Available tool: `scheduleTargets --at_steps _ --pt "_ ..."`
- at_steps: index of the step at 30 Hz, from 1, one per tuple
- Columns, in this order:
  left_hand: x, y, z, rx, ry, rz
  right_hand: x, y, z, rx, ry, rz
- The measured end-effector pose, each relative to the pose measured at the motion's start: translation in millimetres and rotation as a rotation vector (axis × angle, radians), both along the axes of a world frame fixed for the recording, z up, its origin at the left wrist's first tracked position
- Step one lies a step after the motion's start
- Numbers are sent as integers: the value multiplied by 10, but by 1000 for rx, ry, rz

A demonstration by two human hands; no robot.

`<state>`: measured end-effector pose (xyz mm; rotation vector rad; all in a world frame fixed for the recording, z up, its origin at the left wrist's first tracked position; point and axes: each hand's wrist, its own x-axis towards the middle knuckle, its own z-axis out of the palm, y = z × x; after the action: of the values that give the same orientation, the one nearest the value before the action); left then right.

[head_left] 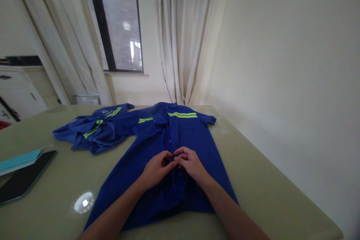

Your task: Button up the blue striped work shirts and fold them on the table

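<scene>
A blue work shirt (202, 146) with yellow-green reflective stripes lies spread front side up on the table, its collar toward the window. My left hand (157, 167) and my right hand (189, 161) meet at its front placket, about the middle of the shirt. The fingers of both are bent and pinched on the cloth edge, fingertips nearly touching. Whatever small part sits between them is covered. One button (170, 141) shows just above my hands. Left of this shirt, a second blue garment (98, 131) with similar stripes lies crumpled.
The greenish table (247, 165) runs close along a pale wall on the right. At the left edge lie a light-blue face mask (21, 161) and a dark flat object (26, 180) partly under it. Curtains (182, 37) and a window (120, 18) stand behind.
</scene>
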<state>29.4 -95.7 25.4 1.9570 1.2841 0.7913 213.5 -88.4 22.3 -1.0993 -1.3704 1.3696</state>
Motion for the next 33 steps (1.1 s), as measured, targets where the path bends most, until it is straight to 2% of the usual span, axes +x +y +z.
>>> scheduleTargets --at_steps 7,12,22,25,28,33 --pt "-52 76 -56 -35 -56 -75 -26 -33 40 123 -121 -56" --pt "-23 59 -68 -11 -2 -9 -61 -55 18 189 -239 -109" --pt "-50 78 -74 -23 -55 -51 -33 16 -51 150 -118 -57" --pt "-58 93 -89 -24 -78 -64 -26 11 -43 163 -114 -108" --pt "-55 99 -125 -24 -76 -27 -9 -36 20 263 -243 -166" --pt "-38 86 -154 -48 -118 14 37 -119 145 415 -608 -218"
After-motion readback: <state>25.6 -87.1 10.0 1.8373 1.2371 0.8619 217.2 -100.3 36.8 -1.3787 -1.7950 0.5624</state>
